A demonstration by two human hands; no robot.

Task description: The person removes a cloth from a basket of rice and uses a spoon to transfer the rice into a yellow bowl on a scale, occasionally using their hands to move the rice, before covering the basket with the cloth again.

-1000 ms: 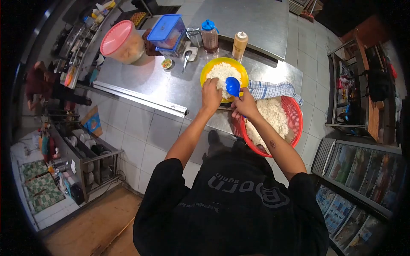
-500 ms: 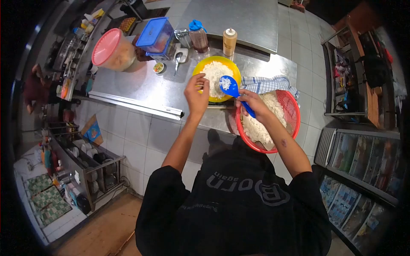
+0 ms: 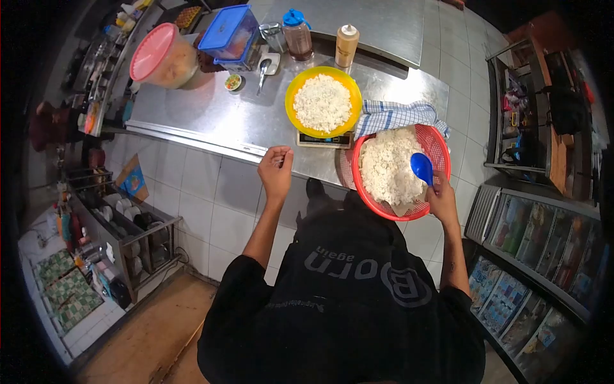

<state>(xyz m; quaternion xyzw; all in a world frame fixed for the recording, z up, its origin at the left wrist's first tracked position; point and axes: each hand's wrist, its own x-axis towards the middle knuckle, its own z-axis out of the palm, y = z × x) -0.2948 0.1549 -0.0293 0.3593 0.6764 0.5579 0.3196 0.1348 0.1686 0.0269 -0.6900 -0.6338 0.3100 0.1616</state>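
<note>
My right hand [image 3: 441,197] is closed round the handle of a blue spoon [image 3: 422,168], whose bowl is over the rice at the right side of a red basket [image 3: 446,153]. White rice [image 3: 390,168] fills much of that basket. A yellow plate [image 3: 291,120] heaped with rice [image 3: 323,102] rests on a scale [image 3: 325,141] on the steel table. My left hand [image 3: 276,168] hovers by the table's front edge, below and left of the plate, with its fingers curled together; whether anything is between them is too small to tell.
A checked cloth [image 3: 393,118] lies between plate and basket. Along the back stand a sauce bottle [image 3: 346,45], a blue-lidded jug [image 3: 297,40], blue-lidded boxes [image 3: 228,33] and a pink-lidded tub [image 3: 163,57]. A small cup [image 3: 233,82] sits near a metal spoon [image 3: 263,75].
My right hand has moved the blue spoon from above the plate to the basket, right and down. My left hand has drawn back from the plate toward the table edge. The scale now shows.
</note>
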